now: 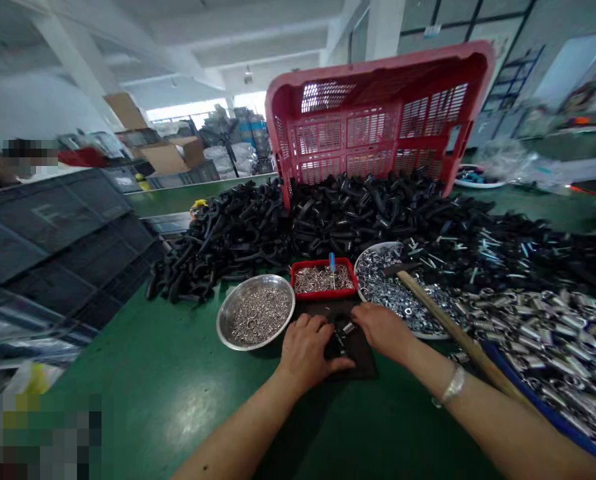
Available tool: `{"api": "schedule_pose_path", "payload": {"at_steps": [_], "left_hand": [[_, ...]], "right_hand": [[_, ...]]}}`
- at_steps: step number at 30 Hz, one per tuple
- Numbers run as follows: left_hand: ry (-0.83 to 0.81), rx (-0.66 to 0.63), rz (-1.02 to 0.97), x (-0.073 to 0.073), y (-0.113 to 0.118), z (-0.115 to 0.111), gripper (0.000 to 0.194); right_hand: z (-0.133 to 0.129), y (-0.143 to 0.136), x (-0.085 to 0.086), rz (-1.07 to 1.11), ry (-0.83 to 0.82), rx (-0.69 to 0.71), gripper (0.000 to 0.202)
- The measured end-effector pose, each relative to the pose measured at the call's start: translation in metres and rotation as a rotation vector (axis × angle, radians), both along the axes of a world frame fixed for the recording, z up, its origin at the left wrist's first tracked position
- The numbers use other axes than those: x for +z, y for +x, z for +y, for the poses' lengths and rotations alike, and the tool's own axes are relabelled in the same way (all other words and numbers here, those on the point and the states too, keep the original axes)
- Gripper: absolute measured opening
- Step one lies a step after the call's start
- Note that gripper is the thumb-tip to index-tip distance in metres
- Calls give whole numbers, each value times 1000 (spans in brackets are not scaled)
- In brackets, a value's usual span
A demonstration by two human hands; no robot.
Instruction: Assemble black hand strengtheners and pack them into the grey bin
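Note:
On a dark pad [361, 363] in front of me lies a small black part [339, 325], with a short metal coil spring [349, 328] on it. My left hand [305, 350] curls over the left side of this part, its thumb stretched to the right below it. The fingers of my right hand [382, 327] are closed at the part's upper right; what they pinch is hidden. Left of the pad is a metal bowl [223, 327] of small metal pieces. Just behind it, a red tray [323, 295] holds small pins and a blue-handled screwdriver [333, 262].
A wooden-handled hammer [443, 317] lies across a round tray of metal pieces [378, 277]. Many springs [553, 333] are heaped at right. Behind are piled black parts [248, 227] and a tipped red crate [345, 137]. Grey crates [63, 233] stand left of the green table [178, 373].

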State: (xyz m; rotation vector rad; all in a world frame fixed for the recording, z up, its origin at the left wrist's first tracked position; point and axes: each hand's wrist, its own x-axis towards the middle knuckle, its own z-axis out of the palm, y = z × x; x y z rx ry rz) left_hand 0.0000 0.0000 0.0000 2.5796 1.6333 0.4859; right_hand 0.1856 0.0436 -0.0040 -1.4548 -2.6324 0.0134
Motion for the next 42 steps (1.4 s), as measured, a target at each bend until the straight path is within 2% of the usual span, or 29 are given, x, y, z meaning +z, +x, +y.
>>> {"api": "schedule_pose_path", "payload": {"at_steps": [4,9,13,16,18,21,24,26,29,34,36,39,42], "left_hand": [[29,-11,-49,-7,-1,-1,66],[-49,-20,-50,-11,-3,-1,66],[-34,36,-28,-14,5,-9,64],[-34,115,13,-15,14,-15,62],[-54,132,49,-8,16,-15,60],[-108,51,67,16,9,-3,51],[-311,-105,45,46,-5,15,50],[-484,-216,22,56,-13,27,52],[-645,-241,-43,53,-19,44,49],[-928,-106,-72,33,-14,60,46],[-864,6,23,31,-9,60,46],[-620,168,184,31,-3,53,43],[-464,272,184,29,0,41,40]], "right_hand": [[0,6,-11,12,1,-12,24],[-20,17,-27,33,129,0,37],[-26,18,-27,-54,160,27,41],[-24,19,-26,-25,192,55,39],[-20,19,-25,49,203,49,35],[-14,21,-20,190,186,53,29],[-9,23,-8,296,74,136,25],[-6,23,1,339,-73,184,25],[-3,20,9,404,-294,148,27],[8,10,9,406,-469,21,28],[11,7,7,377,-477,-16,27],[12,4,6,341,-459,-44,24],[14,3,8,283,-426,-59,21]]}}
